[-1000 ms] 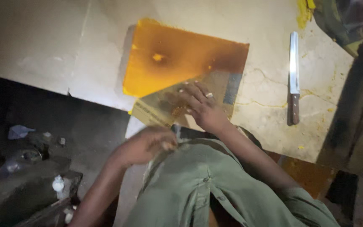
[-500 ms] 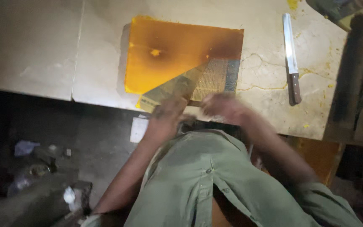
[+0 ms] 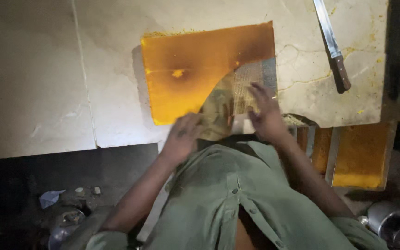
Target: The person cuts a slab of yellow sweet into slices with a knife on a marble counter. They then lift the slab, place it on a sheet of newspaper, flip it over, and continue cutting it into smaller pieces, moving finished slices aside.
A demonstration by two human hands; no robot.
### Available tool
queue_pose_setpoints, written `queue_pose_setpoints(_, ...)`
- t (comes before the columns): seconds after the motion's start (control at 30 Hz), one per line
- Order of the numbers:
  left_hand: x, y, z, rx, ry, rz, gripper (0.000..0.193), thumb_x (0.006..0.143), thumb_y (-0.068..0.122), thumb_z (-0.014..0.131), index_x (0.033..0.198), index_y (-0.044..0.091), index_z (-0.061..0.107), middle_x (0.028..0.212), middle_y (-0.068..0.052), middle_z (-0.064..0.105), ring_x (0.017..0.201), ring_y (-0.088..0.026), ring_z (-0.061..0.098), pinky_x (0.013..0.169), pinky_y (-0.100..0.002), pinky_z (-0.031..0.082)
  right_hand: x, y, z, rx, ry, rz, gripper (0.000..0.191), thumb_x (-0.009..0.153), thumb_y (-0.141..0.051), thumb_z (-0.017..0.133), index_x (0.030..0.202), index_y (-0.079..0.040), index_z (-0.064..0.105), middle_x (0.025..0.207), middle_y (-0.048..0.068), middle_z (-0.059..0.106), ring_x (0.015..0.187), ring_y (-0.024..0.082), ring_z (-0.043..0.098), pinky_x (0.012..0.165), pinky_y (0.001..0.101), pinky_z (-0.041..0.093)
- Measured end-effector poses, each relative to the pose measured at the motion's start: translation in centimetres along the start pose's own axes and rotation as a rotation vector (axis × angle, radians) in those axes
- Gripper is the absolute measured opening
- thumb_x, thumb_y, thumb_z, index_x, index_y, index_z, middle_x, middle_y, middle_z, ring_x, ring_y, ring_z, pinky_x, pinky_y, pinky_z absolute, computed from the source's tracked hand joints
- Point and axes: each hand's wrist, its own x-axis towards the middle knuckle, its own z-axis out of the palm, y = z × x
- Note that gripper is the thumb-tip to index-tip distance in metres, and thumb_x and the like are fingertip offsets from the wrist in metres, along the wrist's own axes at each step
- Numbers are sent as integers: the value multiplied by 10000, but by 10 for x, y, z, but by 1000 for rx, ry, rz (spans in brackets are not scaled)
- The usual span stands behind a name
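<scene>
A person in a green shirt (image 3: 218, 203) stands at a pale stone counter (image 3: 47, 69) and works on a sheet of printed paper (image 3: 237, 99) that lies at the near edge of it. The paper overlaps the lower right corner of a flat orange slab (image 3: 195, 65), which lies on the counter with a darker brown patch toward its top right. The paper is stained yellowish and partly lifted or creased along its left side.

The left hand (image 3: 184, 136) rests on the lower left part of the paper at the counter's edge, fingers bent down onto it; it is blurred, and whether it pinches the paper or only presses it cannot be told. The right hand (image 3: 265, 113) lies flat and open on the right part of the paper, fingers spread and pointing away from the body, pressing the sheet down.

A knife (image 3: 332, 44) with a long blade and a dark wooden handle lies on the counter well to the right of the slab, apart from both hands. Below the counter's edge on the right, orange trays (image 3: 359, 157) stand in a rack. A metal pot (image 3: 394, 222) sits on the floor at the lower right, and small scraps (image 3: 52, 198) lie in the dark on the floor at the lower left.
</scene>
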Motion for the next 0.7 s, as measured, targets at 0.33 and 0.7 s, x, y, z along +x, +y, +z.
queue_pose_setpoints(0.33,143,130,22,-691,-182,-81,261,979,198,674,1170,23,645,1320,-164,666,1251,-358,631,1045,-470,518,-37,129,-77,279,-234,-106,528,674,-219,805,1140,3,695,1188,181,708,1117,341,667,951,422,529)
queue_pose_setpoints(0.7,97,170,80,-182,-194,-551,283,932,203,659,1188,87,688,1318,-139,653,1261,-342,601,1085,-464,471,64,425,-266,1124,594,394,188,1082,-167,543,1029,-12,637,930,75,665,820,164,640,717,321,515)
